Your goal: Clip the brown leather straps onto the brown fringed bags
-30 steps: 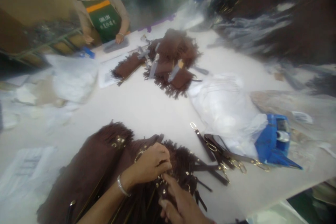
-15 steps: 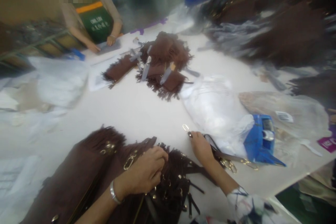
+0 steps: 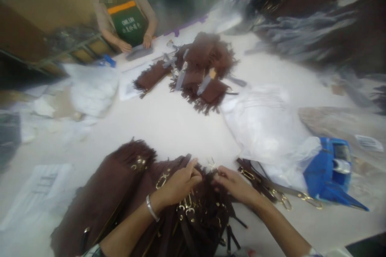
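A brown fringed suede bag with gold hardware lies at the table's near edge. My left hand rests on its top, fingers pinched at a gold ring near the bag's edge. My right hand is closed on a brown strap with a metal clasp, the clasp end brought close to my left fingertips. More brown straps with gold clasps lie just right of my right hand.
A pile of small brown fringed pouches sits mid-table. White plastic bags and a blue object lie to the right. Across the table a person in a green apron handles a flat grey item. Papers and bags lie left.
My right hand picked up a strap by its clasp from the pile on the right and carried it left to the bag, meeting my left hand.
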### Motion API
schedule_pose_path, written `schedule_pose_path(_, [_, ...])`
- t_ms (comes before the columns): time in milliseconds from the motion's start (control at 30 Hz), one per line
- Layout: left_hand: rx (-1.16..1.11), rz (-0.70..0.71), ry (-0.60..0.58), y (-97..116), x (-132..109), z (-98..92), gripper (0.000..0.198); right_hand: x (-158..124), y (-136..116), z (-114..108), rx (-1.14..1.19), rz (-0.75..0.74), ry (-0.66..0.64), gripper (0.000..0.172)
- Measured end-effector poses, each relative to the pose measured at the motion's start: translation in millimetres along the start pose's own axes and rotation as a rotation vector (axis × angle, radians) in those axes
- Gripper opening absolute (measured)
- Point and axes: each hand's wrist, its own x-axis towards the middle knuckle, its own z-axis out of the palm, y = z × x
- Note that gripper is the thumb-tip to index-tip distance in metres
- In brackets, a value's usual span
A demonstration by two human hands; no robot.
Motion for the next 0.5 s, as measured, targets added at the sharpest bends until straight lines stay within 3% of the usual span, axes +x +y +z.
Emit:
schedule_pose_path(100, [-0.049, -0.020, -0.018, -1, 0, 0.1, 0.043, -22, -19, 12, 0.370, -0.024, -0.245, 0.022])
schedule_pose_path(200, [-0.051, 0.000, -0.037, -5, -2, 0.3, 0.036, -29, -29, 17, 0.359, -0.029, -0.284, 0.016])
schedule_pose_path(300, [-0.072, -0.013, -0.035, -10, -2, 2.1, 0.031, -27, -33, 22, 0.219, -0.062, -0.180, 0.013])
schedule_pose_path(400, [-0.051, -0.025, -0.021, -12, -2, 4.8, 0.031, -23, -36, 33, 0.052, -0.145, 0.047, 0.026])
schedule_pose_path(500, [-0.003, -0.033, 0.007, -10, -2, 6.4, 0.035, -22, -39, 50, -0.166, -0.245, 0.207, 0.026])
